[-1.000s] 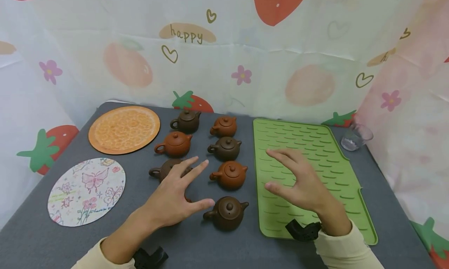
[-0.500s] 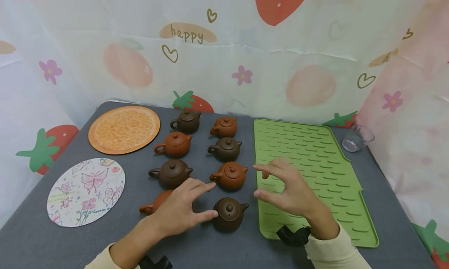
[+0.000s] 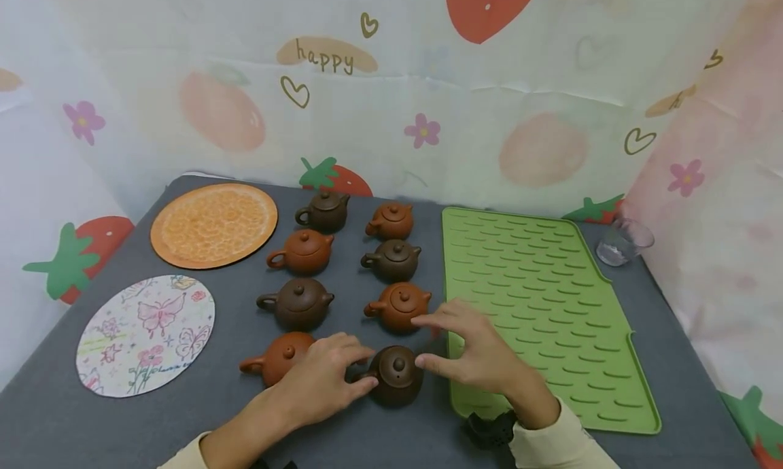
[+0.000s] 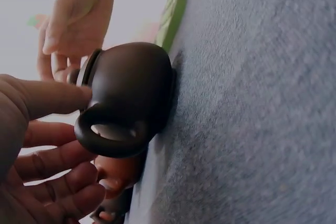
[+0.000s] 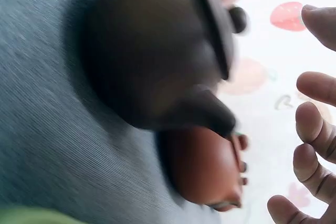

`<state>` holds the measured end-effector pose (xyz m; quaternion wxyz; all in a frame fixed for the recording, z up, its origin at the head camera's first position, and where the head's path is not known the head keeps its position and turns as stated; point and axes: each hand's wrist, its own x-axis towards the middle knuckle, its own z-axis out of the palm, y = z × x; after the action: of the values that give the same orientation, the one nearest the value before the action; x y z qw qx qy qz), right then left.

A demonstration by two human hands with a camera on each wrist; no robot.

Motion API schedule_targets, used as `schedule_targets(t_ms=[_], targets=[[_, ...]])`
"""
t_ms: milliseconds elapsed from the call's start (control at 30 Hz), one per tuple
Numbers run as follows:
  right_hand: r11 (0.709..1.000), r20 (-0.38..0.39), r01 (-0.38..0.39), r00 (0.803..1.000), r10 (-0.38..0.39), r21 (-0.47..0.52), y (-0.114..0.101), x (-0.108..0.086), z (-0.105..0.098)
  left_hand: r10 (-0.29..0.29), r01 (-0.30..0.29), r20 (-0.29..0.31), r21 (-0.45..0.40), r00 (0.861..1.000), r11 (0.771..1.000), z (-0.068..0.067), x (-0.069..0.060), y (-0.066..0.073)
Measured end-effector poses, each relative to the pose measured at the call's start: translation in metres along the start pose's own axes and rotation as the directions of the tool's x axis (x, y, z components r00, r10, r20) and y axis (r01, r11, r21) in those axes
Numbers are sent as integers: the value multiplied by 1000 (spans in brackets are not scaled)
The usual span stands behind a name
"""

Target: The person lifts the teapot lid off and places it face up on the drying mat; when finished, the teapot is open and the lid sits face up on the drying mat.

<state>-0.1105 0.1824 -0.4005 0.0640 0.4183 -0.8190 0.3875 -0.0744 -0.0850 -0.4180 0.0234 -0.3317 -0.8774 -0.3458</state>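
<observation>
A dark brown teapot (image 3: 396, 375) stands upright at the near end of the right-hand row of teapots, its handle towards my left hand (image 3: 324, 377). In the left wrist view my thumb reaches over the top of the handle (image 4: 113, 137), with the fingers spread loosely on its far side; whether they touch it I cannot tell. My right hand (image 3: 474, 353) hovers on the spout side, thumb and fingers apart and holding nothing. The right wrist view shows its fingertips (image 5: 310, 121) clear of the pot. Partly behind my left hand sits a reddish-brown teapot (image 3: 284, 357).
Several more brown and reddish teapots (image 3: 400, 307) stand in two rows behind. A green ribbed mat (image 3: 544, 306) lies to the right, with a glass cup (image 3: 622, 241) past it. On the left are an orange round mat (image 3: 214, 226) and a butterfly-patterned round mat (image 3: 147, 336).
Both hands have come down and inward to the near dark teapot, the left to its handle side and the right leftward off the green mat. The near teapot has turned slightly.
</observation>
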Motion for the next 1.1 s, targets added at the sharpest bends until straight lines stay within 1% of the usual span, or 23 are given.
schedule_targets(t_ms=[167,300,467,567,733,833,900,1100], targets=[[999,45,-10,999,8,36,-4,0,12,-4,3,34,35,999,999,0,0,4],[999,66,-13,998,10,53,-7,0,18,12,-15,49,50,999,999,-1,1,5],[997,79,0,997,-6,78,-8,0,25,41,-42,25,58,999,997,2,0,5],[997,82,10,996,-17,82,-8,-1,29,48,-49,10,59,999,997,4,-1,4],[997,68,49,996,-53,59,-7,1,31,44,-44,3,55,999,998,5,-2,2],[996,50,78,996,-80,42,-7,2,30,44,-43,-2,58,999,997,5,-2,2],[996,33,84,996,-85,39,-7,3,27,45,-44,-6,61,999,997,5,-2,2],[994,-2,51,999,-51,94,-9,2,20,49,-47,-16,78,999,996,5,-2,2]])
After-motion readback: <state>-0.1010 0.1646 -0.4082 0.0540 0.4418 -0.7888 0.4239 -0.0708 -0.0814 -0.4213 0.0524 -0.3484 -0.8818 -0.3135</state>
